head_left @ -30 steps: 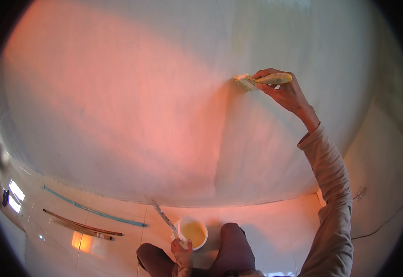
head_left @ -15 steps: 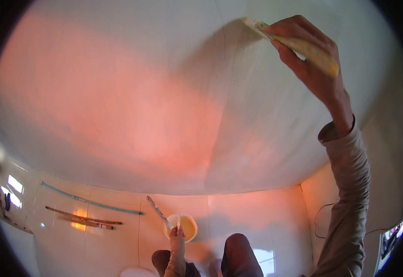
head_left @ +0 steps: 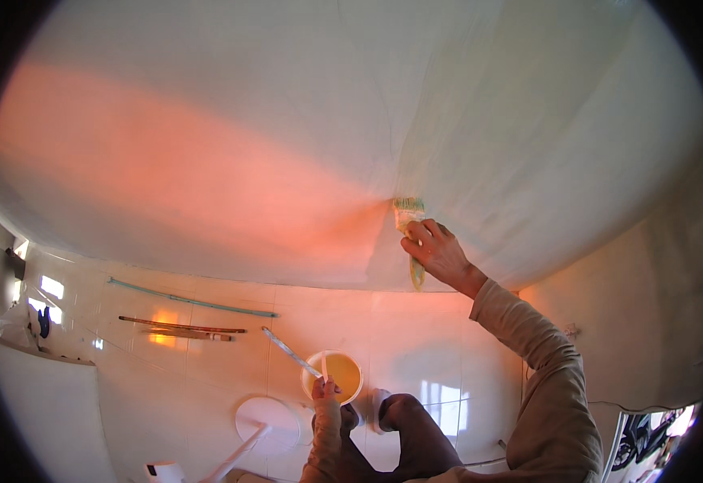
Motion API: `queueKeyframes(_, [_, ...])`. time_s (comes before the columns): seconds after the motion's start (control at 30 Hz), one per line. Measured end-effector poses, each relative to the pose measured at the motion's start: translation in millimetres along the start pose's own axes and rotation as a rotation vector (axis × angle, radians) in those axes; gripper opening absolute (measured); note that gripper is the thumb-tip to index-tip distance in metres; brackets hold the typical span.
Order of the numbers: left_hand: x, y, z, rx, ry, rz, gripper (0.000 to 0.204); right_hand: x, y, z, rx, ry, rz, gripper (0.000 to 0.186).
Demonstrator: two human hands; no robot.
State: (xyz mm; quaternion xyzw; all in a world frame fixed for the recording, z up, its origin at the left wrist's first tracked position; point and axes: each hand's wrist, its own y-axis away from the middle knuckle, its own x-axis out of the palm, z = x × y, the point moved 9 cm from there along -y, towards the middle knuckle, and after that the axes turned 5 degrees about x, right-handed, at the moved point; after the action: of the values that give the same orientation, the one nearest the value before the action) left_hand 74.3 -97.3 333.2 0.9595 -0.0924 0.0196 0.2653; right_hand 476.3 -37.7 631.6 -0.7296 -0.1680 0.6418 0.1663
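My right hand [head_left: 440,253] grips a wide paintbrush [head_left: 409,211], bristles up against the pale wall [head_left: 166,145] and yellowish handle hanging below my fingers. A darker, greyish-green band runs up the wall above the bristles. Low down, my left hand [head_left: 327,390] is closed around a long paint-spattered stick [head_left: 287,346] and a short white strip [head_left: 325,367] at the near side of a white bucket [head_left: 357,364] of yellowish liquid. Whether those fingers also grip the rim, I cannot tell.
Thin rods [head_left: 190,297] lie on glossy floor tiles left of the bucket. A round white base with a pole [head_left: 259,414] is beside my left arm. A low partition [head_left: 45,402] stands at left, a cord [head_left: 633,407] runs at right, and a dark motorbike [head_left: 641,443] shows through an opening.
My right hand rose high on the wall, then came down and left with the brush. The view has shifted, showing more floor. My left hand stays at the bucket holding the stick.
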Motion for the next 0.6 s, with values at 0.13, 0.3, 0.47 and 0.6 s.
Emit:
queueKeyframes(0.13, [0, 32, -20, -0.011, -0.031, 0.004, 0.022, -43, -34, -31, 0.074, -0.110, -0.001, 0.026])
queueKeyframes(0.3, [3, 66, -54, -0.032, -0.027, -0.048, 0.023, -150, -93, -58, 0.129, -0.075, -0.153, 0.033])
queueKeyframes(0.47, [-9, 76, -45, 0.019, 0.000, -0.051, 0.033, -158, -83, -32, 0.063, 0.036, -0.257, 0.033])
queueKeyframes(0.6, [-11, 87, -50, 0.011, 0.001, -0.037, 0.033, -82, -44, -10, 0.078, 0.037, -0.111, 0.034])
